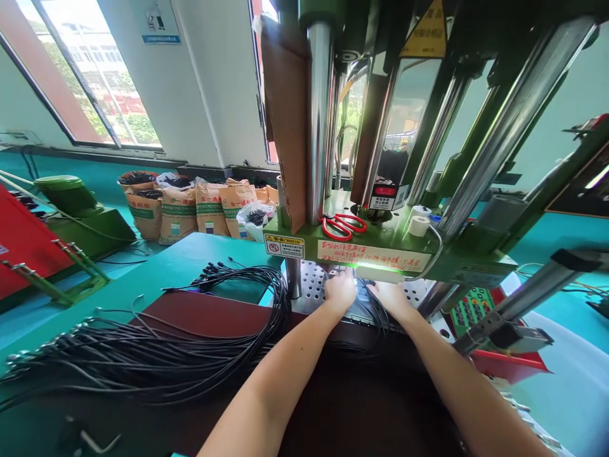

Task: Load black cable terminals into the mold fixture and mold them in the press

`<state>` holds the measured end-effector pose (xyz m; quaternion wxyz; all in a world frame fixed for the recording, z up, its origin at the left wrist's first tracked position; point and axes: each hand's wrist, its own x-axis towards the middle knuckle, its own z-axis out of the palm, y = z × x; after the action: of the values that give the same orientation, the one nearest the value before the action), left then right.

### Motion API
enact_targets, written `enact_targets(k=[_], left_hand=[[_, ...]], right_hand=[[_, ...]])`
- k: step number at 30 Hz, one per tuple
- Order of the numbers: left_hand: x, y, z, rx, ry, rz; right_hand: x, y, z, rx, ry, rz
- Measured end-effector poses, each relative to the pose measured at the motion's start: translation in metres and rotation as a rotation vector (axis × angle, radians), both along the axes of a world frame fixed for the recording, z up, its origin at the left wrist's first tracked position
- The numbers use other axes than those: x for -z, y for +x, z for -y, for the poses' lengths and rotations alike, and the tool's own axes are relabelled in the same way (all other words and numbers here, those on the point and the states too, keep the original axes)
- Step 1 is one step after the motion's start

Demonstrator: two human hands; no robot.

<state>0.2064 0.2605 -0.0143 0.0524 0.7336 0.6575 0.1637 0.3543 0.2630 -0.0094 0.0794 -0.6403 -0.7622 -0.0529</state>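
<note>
Left hand (pixel 340 291) and right hand (pixel 387 299) reach forward, side by side, to the perforated steel plate (pixel 314 285) of a vertical press with a green cast body (pixel 380 251), beneath its chrome columns (pixel 320 120). Fingers (pixel 339 274) of both hands lie close together, curled down over a dark part at the plate; any pinch cannot be told. Thin black cables (pixel 375 306) run under the right hand. A loose bundle of black cables (pixel 143 358), metal-tipped at the far left, lies across a dark brown mat (pixel 200 314) on the teal table (pixel 190 254), looping up toward the plate. Red-handled scissors (pixel 344 225) and a white tape roll (pixel 419 225) sit on the green ledge above the hands. Upper left of the frame: woven paper-plastic sacks (pixel 178 212) holding black coiled material, and a clear plastic bag (pixel 254 222) of black pieces.
</note>
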Motion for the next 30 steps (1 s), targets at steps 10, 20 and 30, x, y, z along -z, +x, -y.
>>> enact_targets(k=[10, 20, 30], left_hand=[[0.008, 0.001, -0.01, -0.059, -0.011, 0.023], [-0.012, 0.015, -0.004, 0.004, 0.029, 0.08], [0.007, 0.016, -0.009, 0.062, 0.002, 0.081]], right_hand=[[0.019, -0.003, -0.015, -0.016, 0.025, -0.067], [0.004, 0.0, -0.023, -0.136, 0.087, -0.091], [0.006, -0.023, -0.008, -0.18, 0.071, 0.004]])
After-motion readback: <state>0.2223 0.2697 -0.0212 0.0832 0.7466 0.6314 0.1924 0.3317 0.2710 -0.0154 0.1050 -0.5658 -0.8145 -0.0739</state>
